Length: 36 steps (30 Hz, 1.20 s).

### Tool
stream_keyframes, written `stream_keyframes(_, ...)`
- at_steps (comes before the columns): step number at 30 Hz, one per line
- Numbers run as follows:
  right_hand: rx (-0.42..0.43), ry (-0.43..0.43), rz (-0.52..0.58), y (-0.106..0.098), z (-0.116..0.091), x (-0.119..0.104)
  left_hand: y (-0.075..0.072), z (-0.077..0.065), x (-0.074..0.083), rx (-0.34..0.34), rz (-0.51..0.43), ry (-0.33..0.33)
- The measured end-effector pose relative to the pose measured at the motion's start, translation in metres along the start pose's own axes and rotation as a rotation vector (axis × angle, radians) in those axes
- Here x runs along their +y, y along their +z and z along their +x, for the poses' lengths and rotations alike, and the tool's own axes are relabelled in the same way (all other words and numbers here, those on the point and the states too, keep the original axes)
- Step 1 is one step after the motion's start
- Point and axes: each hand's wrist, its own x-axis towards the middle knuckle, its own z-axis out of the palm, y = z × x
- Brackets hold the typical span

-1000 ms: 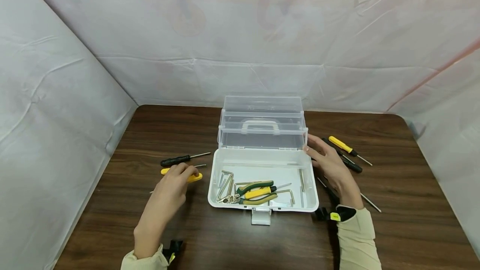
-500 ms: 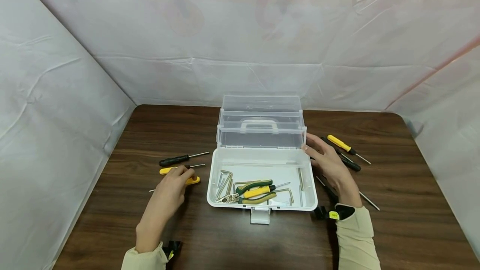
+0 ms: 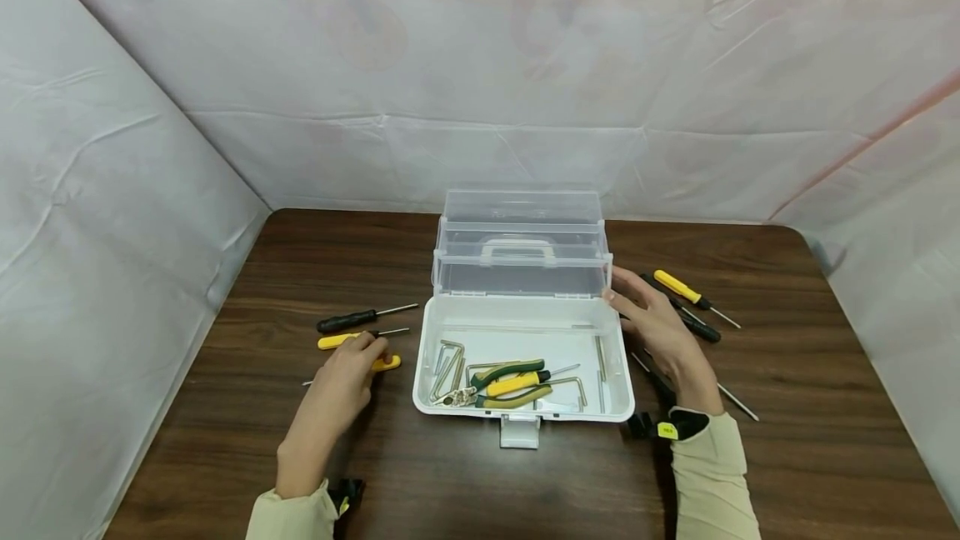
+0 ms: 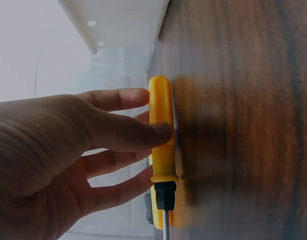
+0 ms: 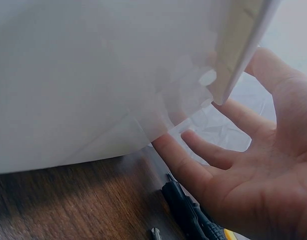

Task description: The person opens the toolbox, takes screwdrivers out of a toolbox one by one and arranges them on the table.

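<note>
My left hand (image 3: 337,382) pinches the yellow handle of a screwdriver (image 4: 162,100) close above the table, thumb on one side and fingers on the other. The screwdriver's shaft points away from the toolbox. An open white toolbox (image 3: 540,344) stands in the middle. My right hand (image 3: 663,336) grips its back right corner, the thumb over the rim and fingers along the outer wall. The thumb's tip is hidden in the right wrist view. Inside the box lie green-handled pliers (image 3: 510,372), a yellow screwdriver (image 3: 516,383) and several L-shaped hex keys (image 3: 582,392).
The clear lid (image 3: 525,277) is raised at the back. Left of the box lie a black screwdriver (image 3: 347,322) and another yellow one (image 3: 337,342). On the right are a yellow screwdriver (image 3: 678,285) and several black-handled screwdrivers (image 3: 702,329), some partly behind my arm.
My left wrist has shifted slightly right while the fingers stay at the yellow screwdriver's handle. My right hand keeps its place on the toolbox corner.
</note>
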Motion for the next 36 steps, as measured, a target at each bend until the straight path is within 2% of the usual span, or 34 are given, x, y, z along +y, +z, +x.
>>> stream_keyframes(10,0.005,0.004,-0.002,0.001,0.0,-0.001,0.004,-0.002,-0.004,0.038,-0.004,0.031)
stream_keyframes(19,0.005,-0.005,-0.006,0.0,0.0,0.0,0.001,-0.004,-0.002,0.062,-0.005,0.035)
stream_keyframes(27,0.005,-0.009,-0.007,0.001,0.0,0.0,-0.008,-0.007,0.005,0.038,-0.011,-0.027)
stream_keyframes(36,0.008,-0.011,-0.007,0.001,0.0,0.001,-0.023,-0.009,0.017,0.078,0.004,-0.021)
